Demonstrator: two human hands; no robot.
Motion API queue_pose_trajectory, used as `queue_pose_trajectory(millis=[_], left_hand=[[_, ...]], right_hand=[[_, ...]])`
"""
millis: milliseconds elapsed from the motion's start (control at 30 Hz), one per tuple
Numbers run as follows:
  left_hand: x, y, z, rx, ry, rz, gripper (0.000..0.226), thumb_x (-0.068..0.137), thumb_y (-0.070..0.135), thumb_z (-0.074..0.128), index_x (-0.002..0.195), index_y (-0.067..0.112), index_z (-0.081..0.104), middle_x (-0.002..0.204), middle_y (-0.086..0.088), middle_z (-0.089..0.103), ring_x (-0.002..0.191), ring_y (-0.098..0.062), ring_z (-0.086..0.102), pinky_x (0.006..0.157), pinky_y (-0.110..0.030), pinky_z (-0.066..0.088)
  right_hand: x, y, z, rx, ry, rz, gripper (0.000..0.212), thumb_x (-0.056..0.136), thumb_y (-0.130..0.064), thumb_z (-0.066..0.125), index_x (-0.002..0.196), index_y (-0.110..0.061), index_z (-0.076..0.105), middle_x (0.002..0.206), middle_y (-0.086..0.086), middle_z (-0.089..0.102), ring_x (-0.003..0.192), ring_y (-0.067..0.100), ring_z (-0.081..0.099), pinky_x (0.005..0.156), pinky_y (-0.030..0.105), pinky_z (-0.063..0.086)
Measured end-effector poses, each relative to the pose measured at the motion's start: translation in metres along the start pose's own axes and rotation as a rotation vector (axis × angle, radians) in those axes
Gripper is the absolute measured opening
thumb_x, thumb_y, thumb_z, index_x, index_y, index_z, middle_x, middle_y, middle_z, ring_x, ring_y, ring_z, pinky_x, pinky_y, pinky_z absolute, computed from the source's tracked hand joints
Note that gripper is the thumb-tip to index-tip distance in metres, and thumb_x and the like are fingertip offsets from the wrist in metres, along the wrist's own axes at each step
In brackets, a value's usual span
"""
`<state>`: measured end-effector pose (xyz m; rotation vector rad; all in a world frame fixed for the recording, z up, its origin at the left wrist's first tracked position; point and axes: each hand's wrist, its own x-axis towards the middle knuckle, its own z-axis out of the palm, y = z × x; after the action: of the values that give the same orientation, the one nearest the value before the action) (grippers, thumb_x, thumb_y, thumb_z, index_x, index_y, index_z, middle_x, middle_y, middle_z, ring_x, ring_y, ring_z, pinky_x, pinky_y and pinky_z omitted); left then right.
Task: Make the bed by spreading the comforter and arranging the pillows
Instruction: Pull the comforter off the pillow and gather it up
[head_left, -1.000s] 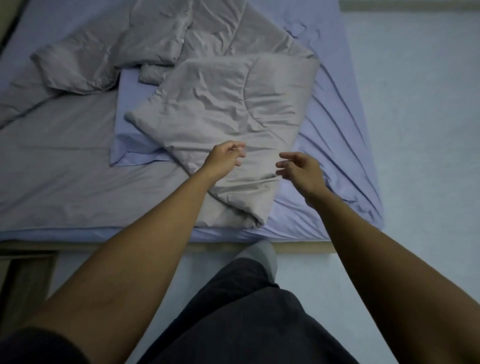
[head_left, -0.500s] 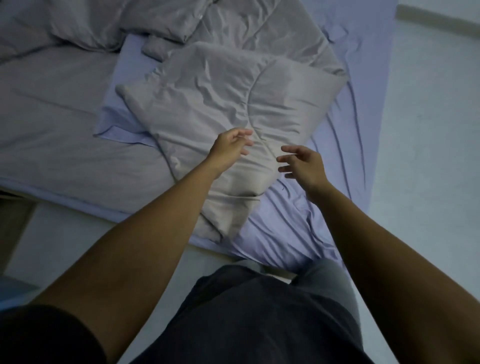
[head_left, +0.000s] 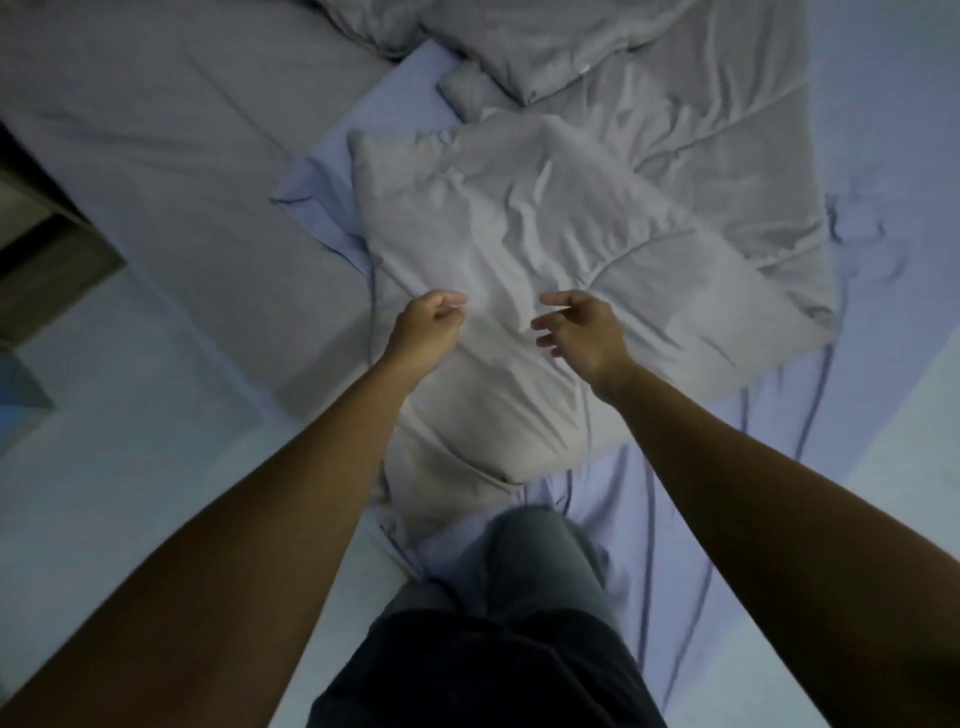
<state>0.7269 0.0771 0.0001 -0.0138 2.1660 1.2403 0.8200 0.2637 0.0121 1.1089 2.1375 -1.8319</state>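
The grey comforter (head_left: 519, 249) lies crumpled and folded over on itself across the bed's near corner, on the lavender fitted sheet (head_left: 769, 467). Both my hands hover just above its folded near part. My left hand (head_left: 426, 327) has loosely curled fingers with nothing in them. My right hand (head_left: 582, 332) has its fingers spread, also with nothing in it. A grey pillow (head_left: 545, 52) lies at the top of the view, beyond the comforter, partly cut off by the frame.
A flat grey cover (head_left: 156, 130) spreads over the bed's left part. My knee (head_left: 535, 561) in grey trousers presses at the bed's near corner. Pale floor (head_left: 104, 467) lies to the left and right. Dark wooden furniture (head_left: 31, 244) stands at the left edge.
I have stepped closer, round the bed's corner, so the bed now looks turned in the view. Both hands have moved forward over the comforter and stay a little apart, holding nothing.
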Motion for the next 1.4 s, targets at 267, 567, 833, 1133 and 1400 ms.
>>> queue_pose_trajectory(millis=[267, 567, 833, 1133, 1400], left_hand=[[0.081, -0.061, -0.008, 0.007, 0.265, -0.175, 0.026, 0.089, 0.020, 0.060, 0.113, 0.021, 0.069, 0.119, -0.005, 0.069, 0.104, -0.025, 0.065, 0.084, -0.027, 0.050], [0.148, -0.126, 0.001, 0.031, 0.424, -0.231, 0.079, 0.070, 0.023, 0.071, 0.142, 0.025, 0.039, 0.122, -0.002, 0.063, 0.117, -0.031, 0.056, 0.101, -0.044, 0.045], [0.143, -0.153, 0.010, 0.262, 0.347, -0.435, 0.067, 0.072, 0.041, 0.073, 0.133, 0.035, 0.047, 0.130, -0.006, 0.048, 0.122, -0.032, 0.038, 0.095, -0.038, 0.031], [0.106, -0.146, 0.010, 0.193, 0.246, -0.329, 0.038, 0.081, 0.027, 0.067, 0.115, 0.019, 0.055, 0.118, -0.011, 0.056, 0.120, -0.035, 0.042, 0.093, -0.038, 0.031], [0.007, -0.113, -0.001, 0.147, 0.160, -0.008, 0.045, 0.070, 0.029, 0.076, 0.111, 0.014, 0.067, 0.110, -0.008, 0.070, 0.105, -0.026, 0.066, 0.082, -0.031, 0.052]], right_hand=[[0.153, -0.027, 0.072, -0.395, -0.162, -0.303, 0.028, 0.094, -0.013, 0.049, 0.114, -0.022, 0.066, 0.092, -0.002, 0.070, 0.079, 0.016, 0.067, 0.072, 0.012, 0.053], [0.280, -0.064, 0.179, -0.828, -0.144, -0.812, 0.062, 0.090, -0.010, 0.052, 0.149, -0.007, 0.038, 0.156, 0.017, 0.035, 0.146, 0.033, 0.032, 0.120, 0.039, 0.025], [0.325, -0.077, 0.215, -1.240, -0.273, -0.821, 0.101, 0.087, -0.024, 0.062, 0.158, -0.024, -0.010, 0.166, 0.007, -0.016, 0.151, 0.031, 0.020, 0.112, 0.044, 0.036], [0.263, -0.068, 0.173, -1.302, -0.147, -0.787, 0.051, 0.077, -0.039, 0.071, 0.124, -0.021, 0.058, 0.119, 0.010, 0.061, 0.115, 0.034, 0.055, 0.098, 0.043, 0.045], [0.131, -0.028, 0.091, -0.861, -0.017, -1.099, 0.028, 0.059, -0.028, 0.071, 0.069, -0.010, 0.052, 0.087, 0.011, 0.049, 0.075, 0.026, 0.049, 0.060, 0.029, 0.037]])
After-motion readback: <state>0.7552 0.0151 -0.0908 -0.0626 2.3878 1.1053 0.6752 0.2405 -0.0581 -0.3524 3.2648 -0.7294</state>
